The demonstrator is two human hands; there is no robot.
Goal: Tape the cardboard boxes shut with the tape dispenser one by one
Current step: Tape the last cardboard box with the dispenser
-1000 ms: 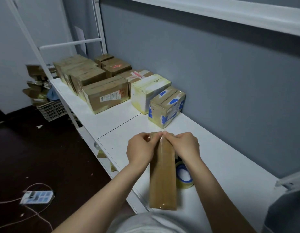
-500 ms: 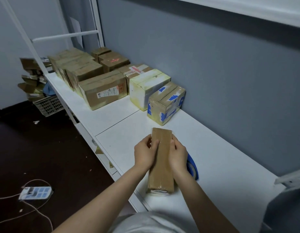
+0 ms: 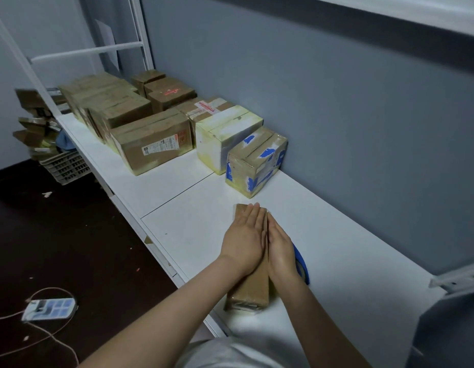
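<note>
On my feed the grey wall [image 3: 337, 115] fills the right and far side, with the long white bench [image 3: 350, 261] running along its foot and the dark floor [image 3: 71, 248] on the left.

A crowd of brown boxes [image 3: 108, 102] sits at the far left end of the bench. The nearest big box [image 3: 153, 144] of that group carries a white shipping label [image 3: 159, 147] on its side; I cannot read the print. Behind it a box against the wall has a red-and-white sticker [image 3: 206, 107] on top, also unreadable. Next along to the right stands a white and yellow box [image 3: 225, 134], and just beside that a smaller box patched with blue tape [image 3: 257, 160].

The box I am working on, a long narrow box [image 3: 253, 285], lies flat near the bench's front edge, its length running away from me, well apart from the others. It looks wrapped in glossy clear tape.

My left hand [image 3: 245, 235] lies flat on its top, fingers [image 3: 253, 216] straight and together, pressing down. My right hand [image 3: 279, 245] lies alongside, fingers [image 3: 271, 224] also straight, flat against the box's right upper edge. Neither hand grips anything.

The tape roll [image 3: 301, 261], rimmed in blue, sits on the bench just right of my right wrist, partly hidden by it.

A plastic crate [image 3: 64, 167] and a power strip [image 3: 48, 309] are on the floor.
</note>
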